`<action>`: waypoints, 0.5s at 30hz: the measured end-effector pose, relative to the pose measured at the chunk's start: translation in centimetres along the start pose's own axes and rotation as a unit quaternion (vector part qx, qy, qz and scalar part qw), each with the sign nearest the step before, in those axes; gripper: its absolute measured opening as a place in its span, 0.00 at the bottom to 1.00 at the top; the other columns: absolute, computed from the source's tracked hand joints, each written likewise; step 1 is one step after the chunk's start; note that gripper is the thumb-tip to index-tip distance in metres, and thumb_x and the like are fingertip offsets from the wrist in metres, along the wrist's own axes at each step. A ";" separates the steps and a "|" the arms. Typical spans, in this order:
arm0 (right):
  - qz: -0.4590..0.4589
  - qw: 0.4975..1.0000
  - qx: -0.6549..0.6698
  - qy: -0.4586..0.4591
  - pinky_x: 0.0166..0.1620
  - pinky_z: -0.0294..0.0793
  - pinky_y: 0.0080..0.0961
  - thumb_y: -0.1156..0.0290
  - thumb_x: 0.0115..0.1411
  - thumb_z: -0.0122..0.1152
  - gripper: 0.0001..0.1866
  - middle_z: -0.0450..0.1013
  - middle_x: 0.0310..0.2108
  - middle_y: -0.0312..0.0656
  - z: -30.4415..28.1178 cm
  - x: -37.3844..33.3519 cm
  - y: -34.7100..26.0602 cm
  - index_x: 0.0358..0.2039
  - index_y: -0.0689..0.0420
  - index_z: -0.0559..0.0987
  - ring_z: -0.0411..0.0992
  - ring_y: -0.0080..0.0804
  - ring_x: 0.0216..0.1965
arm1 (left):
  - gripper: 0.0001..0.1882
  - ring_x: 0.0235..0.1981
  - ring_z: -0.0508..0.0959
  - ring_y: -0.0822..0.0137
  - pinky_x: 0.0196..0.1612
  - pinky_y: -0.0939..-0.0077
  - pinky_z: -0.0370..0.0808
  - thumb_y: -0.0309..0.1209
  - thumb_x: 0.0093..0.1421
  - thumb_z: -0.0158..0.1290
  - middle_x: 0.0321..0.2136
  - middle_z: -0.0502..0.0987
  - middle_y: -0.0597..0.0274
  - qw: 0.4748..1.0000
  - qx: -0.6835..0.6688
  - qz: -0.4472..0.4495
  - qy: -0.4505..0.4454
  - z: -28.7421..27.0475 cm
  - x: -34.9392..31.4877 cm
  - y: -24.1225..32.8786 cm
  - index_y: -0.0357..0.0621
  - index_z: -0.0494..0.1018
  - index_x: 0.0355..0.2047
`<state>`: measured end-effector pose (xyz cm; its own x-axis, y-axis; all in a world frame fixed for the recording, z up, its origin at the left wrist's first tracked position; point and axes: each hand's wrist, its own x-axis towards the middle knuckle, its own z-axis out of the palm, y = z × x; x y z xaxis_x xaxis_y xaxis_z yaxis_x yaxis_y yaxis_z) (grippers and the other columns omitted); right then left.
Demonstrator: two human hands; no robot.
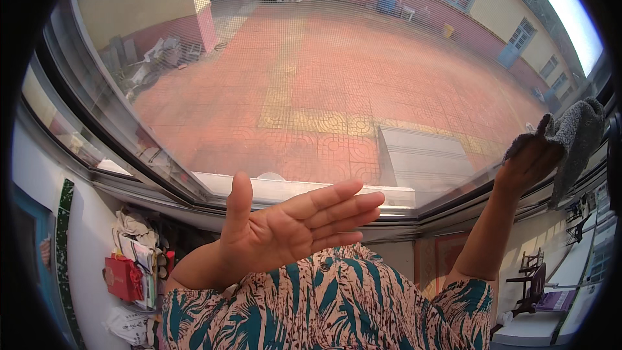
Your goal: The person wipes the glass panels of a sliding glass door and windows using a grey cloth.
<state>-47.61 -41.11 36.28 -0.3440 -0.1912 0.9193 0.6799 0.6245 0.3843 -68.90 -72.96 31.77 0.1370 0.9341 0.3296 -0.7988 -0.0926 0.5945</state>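
My left hand [285,230] is raised in front of my chest, its palm turned up toward me, thumb up and fingers stretched out. Nothing is in it. On the far right my right hand [532,163] is lifted and holds a grey cloth [576,129] by the side of the window frame [453,202]. The cloth drapes over the fingers and hangs down past the hand, so the fingertips are hidden. Whether the cloth touches the frame or the glass, I cannot tell. A mesh screen [291,45] spans the window opening before me.
A sliding window sash [123,116] stands at the left. Beyond the screen lies a red and yellow tiled yard [311,91] with buildings around it. Inside, a red bag [122,277] and piled items sit lower left; dark wooden chairs [532,284] stand lower right.
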 end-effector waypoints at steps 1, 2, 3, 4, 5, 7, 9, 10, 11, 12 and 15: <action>-0.060 0.996 -0.065 0.026 0.25 0.62 0.35 0.75 0.64 0.48 0.09 0.65 0.27 0.51 0.1 -1.2 -1.3 0.37 0.69 0.72 0.62 0.43 0.22 | 0.59 0.69 0.35 0.49 0.68 0.56 0.37 0.75 0.52 0.16 0.67 0.33 0.39 1.000 -0.010 0.020 0.020 -0.3 -0.4 -0.1 0.34 0.29 0.66; -0.115 0.982 -0.136 0.059 0.27 0.63 0.34 0.74 0.66 0.46 0.11 0.66 0.30 0.51 0.1 -2.5 -2.4 0.40 0.70 0.72 0.63 0.44 0.24 | 0.58 0.69 0.36 0.49 0.68 0.56 0.37 0.75 0.53 0.16 0.67 0.33 0.39 0.999 -0.023 0.028 0.028 -0.6 -0.6 -0.2 0.34 0.30 0.66; -0.150 0.970 -0.175 0.082 0.29 0.64 0.35 0.74 0.66 0.46 0.12 0.67 0.30 0.51 0.3 -4.2 -3.9 0.41 0.70 0.72 0.63 0.44 0.25 | 0.57 0.69 0.36 0.50 0.68 0.57 0.37 0.74 0.54 0.16 0.67 0.33 0.39 0.998 -0.033 0.040 0.039 -0.9 -1.1 -0.3 0.34 0.30 0.66; -0.155 0.971 -0.168 0.072 0.30 0.64 0.35 0.73 0.66 0.46 0.12 0.67 0.31 0.52 0.1 -5.9 -5.4 0.42 0.70 0.72 0.64 0.45 0.27 | 0.56 0.69 0.36 0.50 0.68 0.57 0.37 0.73 0.55 0.16 0.67 0.33 0.39 0.997 -0.048 0.048 0.040 -1.3 -1.3 -0.3 0.34 0.30 0.66; -0.147 0.977 -0.148 0.049 0.32 0.64 0.35 0.73 0.66 0.45 0.13 0.67 0.32 0.53 -0.4 -7.9 -6.8 0.43 0.71 0.72 0.64 0.46 0.28 | 0.56 0.69 0.36 0.50 0.68 0.57 0.37 0.73 0.55 0.17 0.67 0.34 0.39 0.996 -0.064 0.044 0.043 -1.7 -1.4 -0.3 0.34 0.31 0.66; -0.095 0.994 -0.060 -0.001 0.35 0.65 0.36 0.73 0.66 0.45 0.14 0.68 0.34 0.54 -0.6 -12.1 -9.9 0.44 0.71 0.71 0.65 0.47 0.30 | 0.56 0.69 0.36 0.51 0.68 0.57 0.37 0.73 0.55 0.17 0.67 0.34 0.39 0.994 -0.086 0.042 0.061 -1.8 -1.9 -0.5 0.33 0.32 0.66; -0.033 0.998 0.012 -0.058 0.37 0.65 0.37 0.72 0.66 0.45 0.15 0.68 0.36 0.55 -1.3 -16.4 -12.0 0.45 0.72 0.71 0.66 0.49 0.32 | 0.51 0.68 0.44 0.50 0.68 0.57 0.43 0.68 0.60 0.19 0.66 0.41 0.37 0.990 -0.105 0.042 0.083 -2.2 -1.8 -0.5 0.32 0.37 0.66; -0.001 0.996 0.043 -0.082 0.39 0.65 0.37 0.72 0.67 0.45 0.15 0.69 0.37 0.55 -1.6 -18.4 -12.9 0.46 0.72 0.71 0.66 0.49 0.34 | 0.48 0.68 0.47 0.49 0.67 0.57 0.45 0.65 0.62 0.19 0.65 0.44 0.36 0.988 -0.115 0.037 0.095 -2.3 -1.8 -0.5 0.31 0.39 0.66; 0.028 0.992 0.066 -0.104 0.40 0.66 0.37 0.72 0.67 0.45 0.16 0.69 0.38 0.56 -1.9 -20.2 -13.7 0.47 0.73 0.71 0.66 0.50 0.35 | 0.45 0.65 0.53 0.48 0.66 0.56 0.50 0.61 0.64 0.20 0.63 0.50 0.35 0.991 -0.081 0.013 0.110 -2.7 -2.0 -0.5 0.30 0.42 0.65; 0.060 0.987 0.087 -0.120 0.42 0.66 0.38 0.71 0.67 0.45 0.17 0.69 0.39 0.56 -2.1 -21.8 -14.5 0.47 0.73 0.70 0.67 0.51 0.36 | 0.42 0.63 0.59 0.48 0.64 0.56 0.54 0.56 0.66 0.20 0.60 0.56 0.34 0.991 -0.046 -0.014 0.124 -3.2 -2.5 -0.4 0.28 0.45 0.64; 0.159 0.966 0.124 -0.159 0.46 0.67 0.39 0.70 0.67 0.45 0.18 0.70 0.41 0.58 -2.8 -25.4 -16.7 0.49 0.74 0.70 0.68 0.53 0.40 | 0.32 0.41 0.79 0.52 0.51 0.60 0.73 0.42 0.69 0.24 0.37 0.77 0.37 0.985 -0.011 -0.075 0.157 -4.1 -3.7 -0.6 0.21 0.62 0.54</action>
<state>-48.42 -48.81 6.78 -0.3527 0.2577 0.8996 0.6208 0.7838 0.0189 -71.30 -74.92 27.16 0.0691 0.9976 -0.0047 -0.7960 0.0579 0.6025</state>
